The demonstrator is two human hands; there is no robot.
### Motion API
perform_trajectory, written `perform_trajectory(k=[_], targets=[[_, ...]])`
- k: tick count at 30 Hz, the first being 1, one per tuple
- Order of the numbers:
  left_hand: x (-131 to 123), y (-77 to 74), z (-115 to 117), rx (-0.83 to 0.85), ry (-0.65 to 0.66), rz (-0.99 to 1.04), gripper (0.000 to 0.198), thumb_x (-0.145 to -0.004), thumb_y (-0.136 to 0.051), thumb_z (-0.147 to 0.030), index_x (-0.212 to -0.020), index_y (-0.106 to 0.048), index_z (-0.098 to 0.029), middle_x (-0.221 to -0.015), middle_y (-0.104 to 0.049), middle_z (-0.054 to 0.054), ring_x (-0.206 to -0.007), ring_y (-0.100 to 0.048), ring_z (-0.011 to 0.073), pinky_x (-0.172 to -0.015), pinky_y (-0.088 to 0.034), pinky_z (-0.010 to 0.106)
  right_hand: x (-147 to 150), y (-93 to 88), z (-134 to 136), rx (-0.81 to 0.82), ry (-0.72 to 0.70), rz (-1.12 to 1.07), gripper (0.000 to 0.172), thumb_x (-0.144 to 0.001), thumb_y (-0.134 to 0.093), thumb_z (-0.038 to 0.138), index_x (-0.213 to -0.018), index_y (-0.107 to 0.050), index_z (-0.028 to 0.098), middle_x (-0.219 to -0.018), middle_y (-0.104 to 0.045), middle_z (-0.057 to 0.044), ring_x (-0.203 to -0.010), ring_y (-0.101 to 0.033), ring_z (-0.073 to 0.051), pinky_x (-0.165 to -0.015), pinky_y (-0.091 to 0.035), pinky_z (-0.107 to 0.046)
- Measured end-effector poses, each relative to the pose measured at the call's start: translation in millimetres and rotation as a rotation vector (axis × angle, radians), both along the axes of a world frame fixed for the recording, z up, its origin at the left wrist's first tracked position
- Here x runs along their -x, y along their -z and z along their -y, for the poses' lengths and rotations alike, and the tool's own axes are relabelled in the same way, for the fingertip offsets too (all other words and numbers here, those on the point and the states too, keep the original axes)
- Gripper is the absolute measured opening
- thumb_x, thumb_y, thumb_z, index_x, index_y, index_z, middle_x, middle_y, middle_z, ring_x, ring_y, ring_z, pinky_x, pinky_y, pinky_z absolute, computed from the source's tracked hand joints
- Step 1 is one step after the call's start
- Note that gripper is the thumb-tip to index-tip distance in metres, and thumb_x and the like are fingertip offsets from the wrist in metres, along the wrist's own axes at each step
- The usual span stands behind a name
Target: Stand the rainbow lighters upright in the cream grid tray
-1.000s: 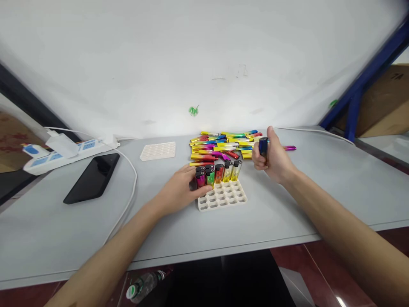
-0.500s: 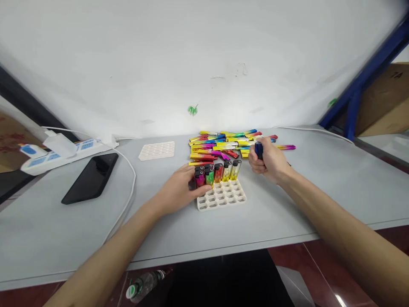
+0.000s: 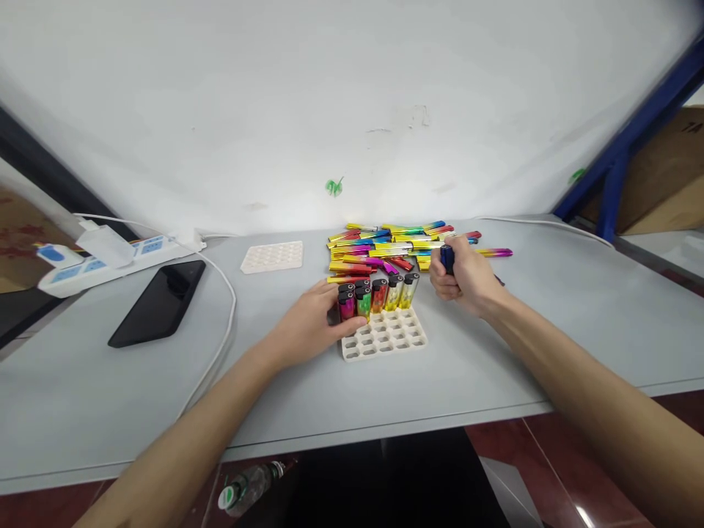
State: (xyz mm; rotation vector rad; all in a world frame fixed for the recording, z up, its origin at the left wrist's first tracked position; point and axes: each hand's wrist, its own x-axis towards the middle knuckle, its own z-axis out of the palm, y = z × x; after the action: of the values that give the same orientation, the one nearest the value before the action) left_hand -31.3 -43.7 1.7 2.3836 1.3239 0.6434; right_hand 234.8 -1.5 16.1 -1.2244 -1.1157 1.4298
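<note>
A cream honeycomb tray point(image 3: 385, 339) lies on the grey table, and several colourful lighters point(image 3: 379, 295) stand upright in its far rows. My left hand point(image 3: 312, 326) rests against the tray's left side, its fingers curled round the leftmost lighters. My right hand point(image 3: 467, 279) is closed on a blue lighter point(image 3: 447, 257), held upright just right of the tray. Behind both lies a heap of loose multicoloured lighters point(image 3: 393, 248).
A second empty cream tray point(image 3: 273, 257) lies at the back left. A black phone point(image 3: 159, 302), a white power strip point(image 3: 110, 260) and a white cable point(image 3: 223, 293) are on the left. A blue shelf post point(image 3: 621, 176) stands right; a bottle point(image 3: 247, 488) lies below the table edge.
My right hand has come down and slightly toward the tray with the blue lighter. My left hand has stayed on the tray's left side.
</note>
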Motion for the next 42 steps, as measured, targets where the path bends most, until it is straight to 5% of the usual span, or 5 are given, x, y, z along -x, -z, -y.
perform_trajectory(k=[9, 16, 24, 32, 42], targets=[[0, -0.1, 1, 0.005, -0.012, -0.019, 0.034, -0.086, -0.059, -0.053, -0.079, -0.059, -0.020, -0.094, -0.063, 0.005, -0.093, -0.060, 0.0230, -0.081, -0.048, 0.037, 2, 1.7, 3, -0.048, 0.000, 0.049, 0.053, -0.091, -0.032, 0.063, -0.058, -0.041, 0.022, -0.045, -0.024, 0.005, -0.038, -0.018, -0.009, -0.038, -0.015, -0.024], [0, -0.9, 1, 0.000, 0.005, -0.003, 0.030, -0.087, -0.060, -0.049, -0.089, -0.064, -0.020, -0.096, -0.064, 0.005, -0.094, -0.058, 0.0235, -0.082, -0.047, 0.038, -1, -4.3, 7, -0.379, 0.148, 0.257, 0.036, -0.092, -0.048, 0.055, -0.080, -0.057, 0.023, -0.073, -0.055, -0.001, -0.060, -0.051, -0.014, -0.055, -0.046, -0.028], [-1, -0.3, 1, -0.008, 0.003, -0.020, 0.032, -0.087, -0.059, -0.051, -0.082, -0.059, -0.020, -0.096, -0.063, 0.005, -0.095, -0.058, 0.0236, -0.081, -0.047, 0.037, -17, -18.1, 14, -0.505, 0.010, 0.263, 0.025, -0.082, -0.068, 0.046, -0.083, -0.061, 0.022, -0.075, -0.061, -0.001, -0.062, -0.055, -0.013, -0.056, -0.046, -0.028], [-3, -0.1, 5, 0.016, -0.053, 0.006, 0.033, -0.085, -0.062, -0.049, -0.100, -0.060, -0.019, -0.104, -0.064, 0.006, -0.099, -0.061, 0.0250, -0.086, -0.049, 0.038, 1, -23.2, 31, -0.696, 0.054, 0.254, 0.026, -0.081, -0.071, 0.045, -0.092, -0.061, 0.025, -0.078, -0.061, -0.001, -0.057, -0.056, -0.013, -0.053, -0.047, -0.030], [-5, -2.0, 6, 0.095, 0.026, 0.175, 0.055, -0.082, -0.068, -0.042, -0.131, -0.051, -0.024, -0.132, -0.060, 0.006, -0.119, -0.057, 0.0254, -0.101, -0.047, 0.040, 27, -0.2, 47, -1.264, -0.057, 0.861, 0.021, -0.084, -0.072, 0.036, -0.097, -0.063, 0.022, -0.078, -0.070, 0.000, -0.059, -0.060, -0.012, -0.053, -0.047, -0.025]])
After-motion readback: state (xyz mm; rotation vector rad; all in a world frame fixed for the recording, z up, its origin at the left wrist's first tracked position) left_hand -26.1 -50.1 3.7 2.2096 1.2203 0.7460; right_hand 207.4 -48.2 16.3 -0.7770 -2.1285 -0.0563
